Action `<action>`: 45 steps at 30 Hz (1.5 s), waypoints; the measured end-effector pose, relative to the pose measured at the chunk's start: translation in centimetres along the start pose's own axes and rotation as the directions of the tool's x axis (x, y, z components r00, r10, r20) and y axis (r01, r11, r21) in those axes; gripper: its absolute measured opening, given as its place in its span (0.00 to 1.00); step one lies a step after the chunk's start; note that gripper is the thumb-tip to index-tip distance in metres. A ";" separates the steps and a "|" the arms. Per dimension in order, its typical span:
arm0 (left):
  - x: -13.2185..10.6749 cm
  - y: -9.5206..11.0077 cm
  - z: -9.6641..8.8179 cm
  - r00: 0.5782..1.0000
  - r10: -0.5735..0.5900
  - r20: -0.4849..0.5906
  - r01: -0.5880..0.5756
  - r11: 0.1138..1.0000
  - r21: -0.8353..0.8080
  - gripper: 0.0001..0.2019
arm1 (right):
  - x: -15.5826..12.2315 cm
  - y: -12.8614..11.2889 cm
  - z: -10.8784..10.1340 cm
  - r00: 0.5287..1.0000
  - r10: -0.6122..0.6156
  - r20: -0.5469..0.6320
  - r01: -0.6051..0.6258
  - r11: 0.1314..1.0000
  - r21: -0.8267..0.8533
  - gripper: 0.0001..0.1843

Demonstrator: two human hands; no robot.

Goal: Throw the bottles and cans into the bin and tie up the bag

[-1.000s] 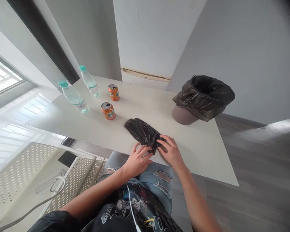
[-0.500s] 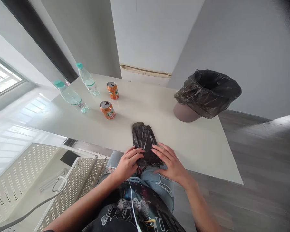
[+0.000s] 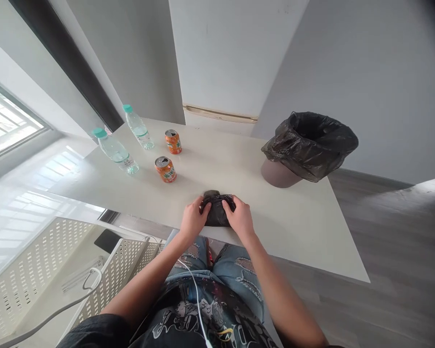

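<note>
A black plastic bag (image 3: 217, 217) lies folded over on the white table, close to its front edge. My left hand (image 3: 196, 212) pinches the left end of the bag's fold between thumb and fingers. At the right end of that fold, my right hand (image 3: 238, 211) grips the bag the same way. Beyond the hands, to the left, stand two orange drink cans, a nearer can (image 3: 166, 170) and a farther can (image 3: 173, 142), both with opened tops.
Two clear bottles with green caps, a nearer bottle (image 3: 116, 153) and a farther bottle (image 3: 139, 128), stand at the table's left. A mauve bin (image 3: 280, 174) with a black liner (image 3: 311, 145) stands right. Below left is a perforated white cart (image 3: 105, 275) with a cable.
The bag's near part has come off my lap edge and been folded forward onto the table. Both hands moved forward and went from resting flat to gripping the fold.
</note>
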State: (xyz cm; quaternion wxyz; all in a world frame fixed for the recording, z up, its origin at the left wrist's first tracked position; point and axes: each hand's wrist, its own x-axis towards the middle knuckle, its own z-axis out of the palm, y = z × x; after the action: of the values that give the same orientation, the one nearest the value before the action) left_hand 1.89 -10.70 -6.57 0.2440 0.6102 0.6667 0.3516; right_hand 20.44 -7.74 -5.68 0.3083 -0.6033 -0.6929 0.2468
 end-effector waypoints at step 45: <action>2.4 -0.7 1.5 0.869 0.483 0.106 -0.488 0.804 0.339 0.16 | -0.7 1.7 0.1 0.920 -0.391 -0.003 0.370 0.873 -0.317 0.25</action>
State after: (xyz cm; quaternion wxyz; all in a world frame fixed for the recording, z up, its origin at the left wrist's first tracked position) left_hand 2.23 -8.10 -7.79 0.0366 0.7964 0.5391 0.2717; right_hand 21.57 -8.19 -7.06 0.2750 -0.5040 -0.8173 0.0488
